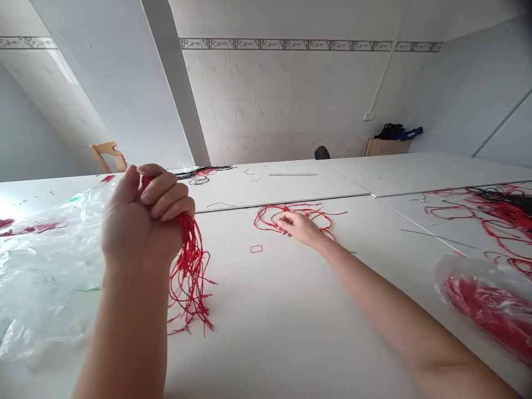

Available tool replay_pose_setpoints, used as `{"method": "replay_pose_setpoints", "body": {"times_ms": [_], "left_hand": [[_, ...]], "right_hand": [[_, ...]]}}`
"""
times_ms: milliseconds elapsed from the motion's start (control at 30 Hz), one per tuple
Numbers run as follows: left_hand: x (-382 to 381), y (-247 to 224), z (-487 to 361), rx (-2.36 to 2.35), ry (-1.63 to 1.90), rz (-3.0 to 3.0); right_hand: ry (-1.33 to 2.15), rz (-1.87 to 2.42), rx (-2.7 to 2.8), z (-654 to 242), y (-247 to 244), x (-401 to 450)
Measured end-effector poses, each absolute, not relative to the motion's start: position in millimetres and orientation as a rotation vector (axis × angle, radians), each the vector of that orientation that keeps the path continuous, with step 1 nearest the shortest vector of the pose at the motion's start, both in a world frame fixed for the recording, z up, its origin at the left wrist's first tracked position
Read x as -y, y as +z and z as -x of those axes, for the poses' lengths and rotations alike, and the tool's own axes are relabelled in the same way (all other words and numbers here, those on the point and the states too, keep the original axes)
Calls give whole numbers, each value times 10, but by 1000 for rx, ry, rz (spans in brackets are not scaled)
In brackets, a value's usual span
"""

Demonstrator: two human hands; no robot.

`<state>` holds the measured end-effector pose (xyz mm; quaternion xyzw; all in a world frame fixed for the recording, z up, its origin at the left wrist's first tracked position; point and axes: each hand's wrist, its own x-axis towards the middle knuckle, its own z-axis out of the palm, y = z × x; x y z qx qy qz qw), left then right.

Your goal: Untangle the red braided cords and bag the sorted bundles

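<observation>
My left hand [153,199] is raised on the left, its fingers wrapped round a bundle of red braided cords [192,260]. The cords hang down from the fist, and their loose ends spread below it. Farther out, my right hand [296,226] is at a few looped red cords [266,213] lying on the white table [282,310]. Its thumb and fingers are pinched together on a cord, though the fingertips are small in view. Between the hands lies a small red rectangular loop [256,249].
Clear plastic bags [50,277] cover the table's left side. A plastic bag of red cords [490,310] lies at right, near a heap of red and black cords [511,208]. Black cords [208,172] and a thin strip [293,174] lie farther back. A wooden chair [108,152] stands behind.
</observation>
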<state>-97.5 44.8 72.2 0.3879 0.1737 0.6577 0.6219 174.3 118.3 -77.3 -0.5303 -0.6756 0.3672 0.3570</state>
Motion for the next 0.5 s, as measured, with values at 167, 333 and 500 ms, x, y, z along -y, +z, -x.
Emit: {"method": "replay_pose_setpoints", "body": {"times_ms": [167,333,500], "left_hand": [[-552,653,1089,-388,1420,-908],[-492,694,1032,-377,1397,-861],[-455,729,984,-375,1431,-852]], "right_hand": [[690,1685,1845,-1588,-882,-1494],[566,1854,1951,-1482,-1005,-1716],[494,1882,1986,-1476,-1058,-1741]]}}
